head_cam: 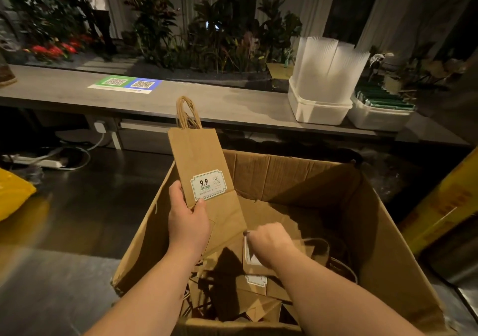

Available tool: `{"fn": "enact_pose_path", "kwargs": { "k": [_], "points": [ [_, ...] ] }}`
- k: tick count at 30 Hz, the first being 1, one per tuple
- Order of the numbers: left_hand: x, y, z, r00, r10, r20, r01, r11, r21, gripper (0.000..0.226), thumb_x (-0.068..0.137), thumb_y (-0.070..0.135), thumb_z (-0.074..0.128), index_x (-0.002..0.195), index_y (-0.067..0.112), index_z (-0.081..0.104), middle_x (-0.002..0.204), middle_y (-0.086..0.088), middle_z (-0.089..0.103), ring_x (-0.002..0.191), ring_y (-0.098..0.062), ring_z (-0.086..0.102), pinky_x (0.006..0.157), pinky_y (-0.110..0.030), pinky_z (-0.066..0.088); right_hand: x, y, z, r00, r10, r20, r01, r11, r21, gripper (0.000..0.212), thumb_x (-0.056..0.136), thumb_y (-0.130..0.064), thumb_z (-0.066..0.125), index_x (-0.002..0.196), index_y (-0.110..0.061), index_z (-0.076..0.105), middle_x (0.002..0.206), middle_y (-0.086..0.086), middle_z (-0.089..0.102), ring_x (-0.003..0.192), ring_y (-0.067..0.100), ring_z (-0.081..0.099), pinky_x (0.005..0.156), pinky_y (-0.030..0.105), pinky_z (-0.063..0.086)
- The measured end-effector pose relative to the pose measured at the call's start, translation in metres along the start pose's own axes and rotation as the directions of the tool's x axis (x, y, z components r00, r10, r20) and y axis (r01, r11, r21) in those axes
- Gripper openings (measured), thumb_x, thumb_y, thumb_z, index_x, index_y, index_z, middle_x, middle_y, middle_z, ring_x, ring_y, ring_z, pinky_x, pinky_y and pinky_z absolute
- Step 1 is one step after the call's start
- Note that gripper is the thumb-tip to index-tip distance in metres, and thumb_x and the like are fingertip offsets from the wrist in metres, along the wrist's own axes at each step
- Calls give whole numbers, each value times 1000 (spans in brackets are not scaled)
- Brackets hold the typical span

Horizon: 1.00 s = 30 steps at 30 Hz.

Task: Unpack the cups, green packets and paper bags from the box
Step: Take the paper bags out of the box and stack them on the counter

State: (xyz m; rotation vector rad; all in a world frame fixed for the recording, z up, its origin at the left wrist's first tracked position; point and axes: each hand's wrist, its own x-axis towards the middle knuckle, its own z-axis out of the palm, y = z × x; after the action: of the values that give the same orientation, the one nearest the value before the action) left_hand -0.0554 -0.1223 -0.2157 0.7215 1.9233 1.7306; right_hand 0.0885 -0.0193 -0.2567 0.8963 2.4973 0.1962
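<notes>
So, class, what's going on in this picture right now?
A person is unpacking a cardboard box. The left hand holds up a labelled paper bag, while the right hand reaches into the box and pinches another bag. Stacked cups and green packets sit in white tubs on the counter.

The bag [199,159] was matt brown kraft paper, its handles [187,113] twisted paper cord, its label [208,184] smooth and white. The box [297,175] was rough, creased corrugated cardboard. The cups [328,64] were translucent plastic, standing in smooth white plastic tubs [318,110]. The counter [64,90] looked matt grey; the floor [90,193] shone dark.
</notes>
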Motion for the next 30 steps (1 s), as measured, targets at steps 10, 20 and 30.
{"fn": "enact_pose_path", "kwargs": {
  "k": [10, 20, 30],
  "points": [
    [-6, 3, -7, 999, -29, -36, 27, 998, -57, 42, 105, 15, 54, 135, 39, 37, 122, 14, 58, 105, -8, 61, 71, -22, 53, -11, -23, -1, 980, -23, 197, -18, 979, 203, 79, 93, -27, 71, 159, -15, 29, 166, 13, 15, 141, 40, 38, 111, 50, 46],
    [3, 7, -8, 993, -72, -94, 61, 991, -116, 50, 105, 14, 53, 146, 34, 32, 123, 8, 55, 95, -7, 57, 75, -30, 52, -37, 38, -36, 981, 121, 153, -187, 804, 564, 37, 97, -19, 62, 133, -29, 65, 123, -4, 66, 111, 17, 62, 94, 32, 54],
    [0, 6, -8, 988, -144, 64, 151, 980, -130, 52, 104, 9, 53, 145, 38, 38, 126, 11, 58, 111, -10, 57, 89, -37, 51, -91, 89, -77, 789, 470, -397, 349, 189, 918, 27, 95, -5, 67, 108, -28, 76, 105, -7, 71, 107, 16, 66, 82, 35, 63]
  ]
}}
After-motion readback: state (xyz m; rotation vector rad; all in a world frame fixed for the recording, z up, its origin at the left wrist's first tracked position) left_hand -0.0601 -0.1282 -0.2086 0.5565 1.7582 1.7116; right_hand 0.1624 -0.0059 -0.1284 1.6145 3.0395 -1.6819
